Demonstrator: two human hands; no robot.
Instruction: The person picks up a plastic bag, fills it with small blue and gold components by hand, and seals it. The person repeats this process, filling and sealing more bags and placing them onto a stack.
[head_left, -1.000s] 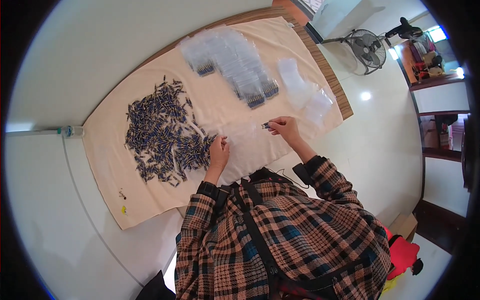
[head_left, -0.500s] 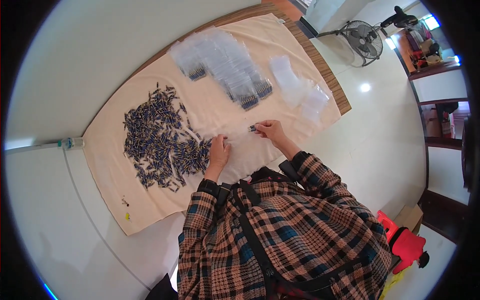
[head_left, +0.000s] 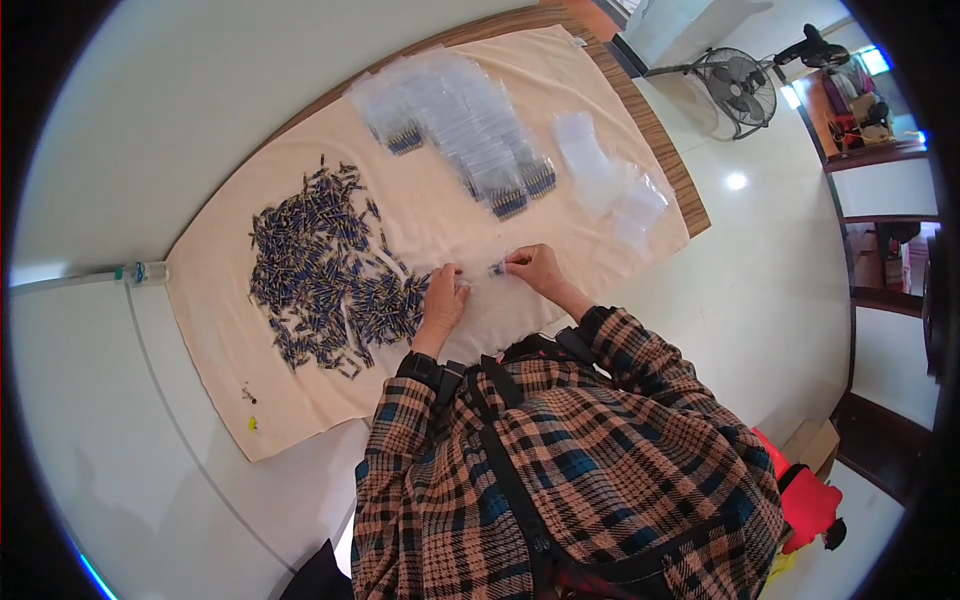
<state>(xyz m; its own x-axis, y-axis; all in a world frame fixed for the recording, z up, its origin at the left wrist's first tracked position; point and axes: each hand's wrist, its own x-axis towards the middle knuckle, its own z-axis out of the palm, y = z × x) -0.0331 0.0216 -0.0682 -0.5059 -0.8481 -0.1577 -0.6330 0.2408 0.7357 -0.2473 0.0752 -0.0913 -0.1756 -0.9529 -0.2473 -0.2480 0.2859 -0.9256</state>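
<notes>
My right hand (head_left: 538,268) pinches a few small dark blue pieces (head_left: 497,269) between thumb and fingertips, just above the cloth. Close on its left, my left hand (head_left: 443,297) has its thumb and fingers drawn together; what they hold, if anything, is too faint to make out. A whitish, see-through patch lies between the hands, perhaps a plastic bag. Beside my left hand spreads a large heap of slim blue-and-gold pieces (head_left: 330,265), like small metal plugs. Beyond the hands, clear plastic bags (head_left: 455,110) lie overlapped, with rows of the same pieces at their near ends.
Flat clear bags (head_left: 588,160) lie at the right of the cream cloth (head_left: 300,415), which covers a wood-edged table (head_left: 665,130). A yellow scrap (head_left: 252,424) sits at the near left corner. A bottle (head_left: 150,272) stands by the left edge, a fan (head_left: 735,88) at the far right.
My right hand has come left with the small pieces, closer to my left hand. The left hand's fingertips have drawn together. The whole view has shifted slightly.
</notes>
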